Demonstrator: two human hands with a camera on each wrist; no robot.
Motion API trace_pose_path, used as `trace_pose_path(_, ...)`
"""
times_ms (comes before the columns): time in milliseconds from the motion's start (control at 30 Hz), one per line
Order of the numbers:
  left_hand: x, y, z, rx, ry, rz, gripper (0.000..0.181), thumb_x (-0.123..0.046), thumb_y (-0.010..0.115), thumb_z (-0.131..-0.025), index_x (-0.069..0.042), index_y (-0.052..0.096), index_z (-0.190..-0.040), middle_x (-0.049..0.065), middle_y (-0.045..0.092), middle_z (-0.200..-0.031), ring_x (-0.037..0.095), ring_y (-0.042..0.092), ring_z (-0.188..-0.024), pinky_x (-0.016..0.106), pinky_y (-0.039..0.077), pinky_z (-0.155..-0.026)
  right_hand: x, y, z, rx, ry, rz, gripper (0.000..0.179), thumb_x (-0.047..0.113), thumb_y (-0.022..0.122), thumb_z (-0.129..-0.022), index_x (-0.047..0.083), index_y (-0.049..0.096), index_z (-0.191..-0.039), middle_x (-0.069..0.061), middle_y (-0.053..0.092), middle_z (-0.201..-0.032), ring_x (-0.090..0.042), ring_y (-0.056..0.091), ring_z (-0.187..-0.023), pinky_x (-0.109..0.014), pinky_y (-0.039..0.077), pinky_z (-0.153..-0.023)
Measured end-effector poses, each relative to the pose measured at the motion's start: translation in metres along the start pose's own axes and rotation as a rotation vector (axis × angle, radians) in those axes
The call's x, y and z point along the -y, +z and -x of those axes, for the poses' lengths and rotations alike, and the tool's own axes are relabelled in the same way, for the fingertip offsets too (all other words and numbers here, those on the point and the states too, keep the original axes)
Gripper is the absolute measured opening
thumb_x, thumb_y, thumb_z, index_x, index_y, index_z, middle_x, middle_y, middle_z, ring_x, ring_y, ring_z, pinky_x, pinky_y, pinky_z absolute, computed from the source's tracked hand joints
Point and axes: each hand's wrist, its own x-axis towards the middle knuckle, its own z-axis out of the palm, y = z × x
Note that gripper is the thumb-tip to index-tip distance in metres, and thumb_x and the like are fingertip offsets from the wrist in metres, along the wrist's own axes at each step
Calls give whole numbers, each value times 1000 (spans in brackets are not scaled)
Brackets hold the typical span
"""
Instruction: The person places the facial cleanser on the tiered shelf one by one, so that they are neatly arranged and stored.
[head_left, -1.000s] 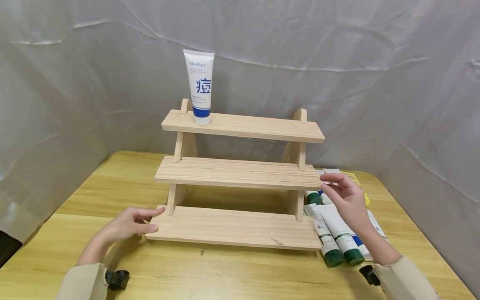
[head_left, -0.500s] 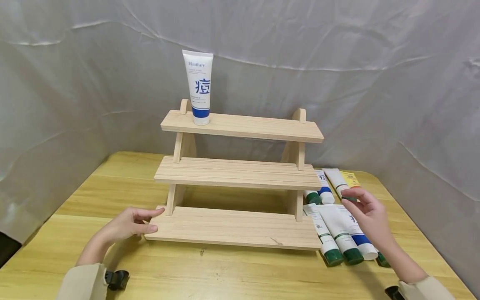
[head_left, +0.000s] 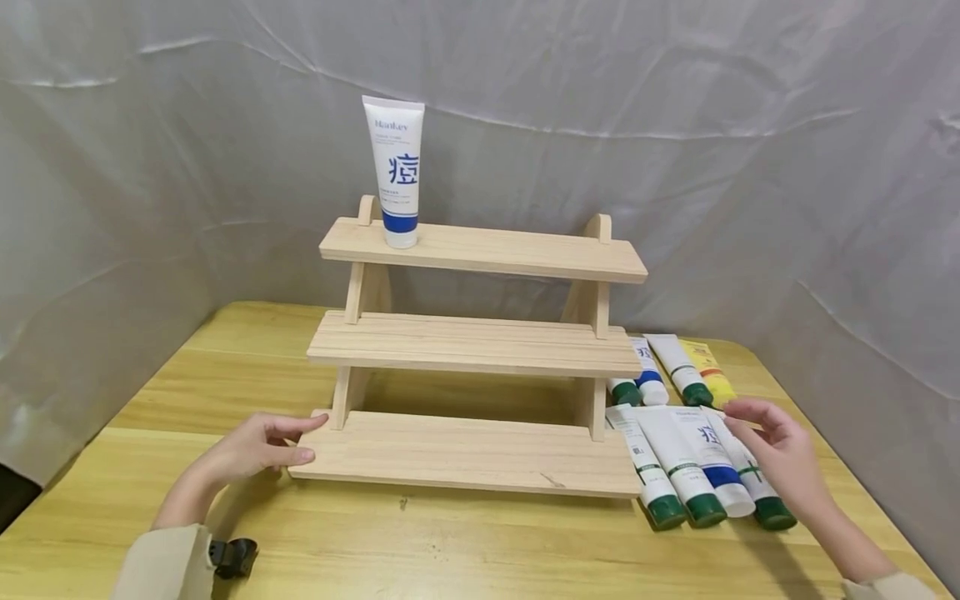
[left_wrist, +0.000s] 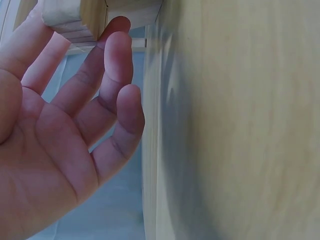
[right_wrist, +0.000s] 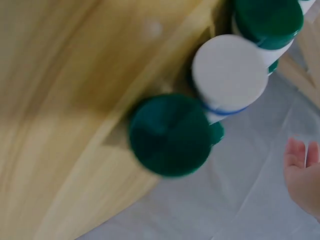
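Note:
My left hand (head_left: 258, 450) grips the left end of the bottom step of a three-tier wooden display rack (head_left: 472, 454). In the left wrist view, the left hand's fingers (left_wrist: 119, 57) curl at the wooden end. On the top step, toward its left, a white tube with a blue band (head_left: 397, 171) stands upright on its cap. My right hand (head_left: 783, 454) hovers at the tail end of the rightmost front tube (head_left: 756, 475), white with a green cap, its thumb and forefinger slightly apart. The right wrist view shows that hand (right_wrist: 302, 175) at the right edge, away from the caps.
Beside the rack, more tubes lie in two rows, caps toward me: green-capped ones (head_left: 678, 467), a blue-banded one (head_left: 720, 462), and a yellow one (head_left: 708, 371) behind. The rack partly covers the leftmost back tube (head_left: 624, 392). A grey cloth (head_left: 525, 92) hangs behind the wooden table (head_left: 360, 542).
My right hand has moved right and toward me, from the middle step's right end, over the tubes, to the rightmost front one. My left hand has stayed on the rack.

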Motion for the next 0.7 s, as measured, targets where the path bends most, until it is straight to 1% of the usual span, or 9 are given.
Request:
trace_pose_path(133, 0, 0, 0, -6, 4, 2, 53, -12, 64, -82, 10, 43, -126, 30, 35, -128, 6, 39, -56, 26, 42, -48, -15, -11, 1, 8, 16, 47, 23, 14, 61, -86, 1, 59, -105, -1, 59, -101, -4, 53, -93, -10, 42, -72)
trace_pose_path(267, 0, -1, 0, -6, 5, 4, 53, -12, 64, -83, 10, 43, -126, 30, 35, -129, 5, 40, -56, 26, 42, -48, -34, -19, 6, 15, 38, 120, 22, 17, 62, -85, 5, 60, -103, 4, 59, -99, -2, 52, -92, -7, 40, -71)
trace_pose_path(333, 0, -1, 0, -5, 6, 5, 52, -12, 64, -83, 10, 42, -126, 30, 35, -129, 5, 40, -56, 26, 42, -48, -39, -22, 9, 30, 56, 147, 23, 19, 62, -85, 6, 59, -103, 3, 58, -99, -2, 51, -91, -7, 40, -70)
trace_pose_path(433, 0, 0, 1, -4, 7, 6, 52, -12, 63, -83, 10, 42, -126, 31, 35, -129, 5, 40, -56, 26, 42, -48, -44, -26, 13, 75, 86, 219, 26, 27, 61, -86, 10, 58, -105, 2, 56, -101, 1, 49, -90, -5, 39, -69)
trace_pose_path(500, 0, 0, 0, -3, 6, 6, 53, -12, 63, -83, 10, 42, -126, 31, 35, -129, 6, 39, -56, 26, 42, -48, -43, -28, 15, 111, 96, 253, 30, 30, 61, -85, 9, 58, -107, -1, 57, -101, 4, 47, -89, -5, 40, -67)
trace_pose_path(567, 1, 0, 0, -2, 3, 6, 53, -12, 63, -83, 10, 42, -126, 31, 34, -129, 6, 39, -56, 26, 42, -48, -37, -31, 17, 149, 105, 283, 34, 32, 60, -85, 8, 57, -109, -1, 57, -101, 8, 45, -88, -5, 40, -66)
trace_pose_path(700, 1, 0, 0, 1, -1, 9, 53, -12, 63, -83, 10, 42, -126, 31, 34, -129, 6, 40, -56, 26, 42, -48, -13, -36, 19, 211, 136, 285, 37, 29, 59, -87, 1, 57, -110, -6, 58, -100, 14, 42, -86, -8, 41, -64)
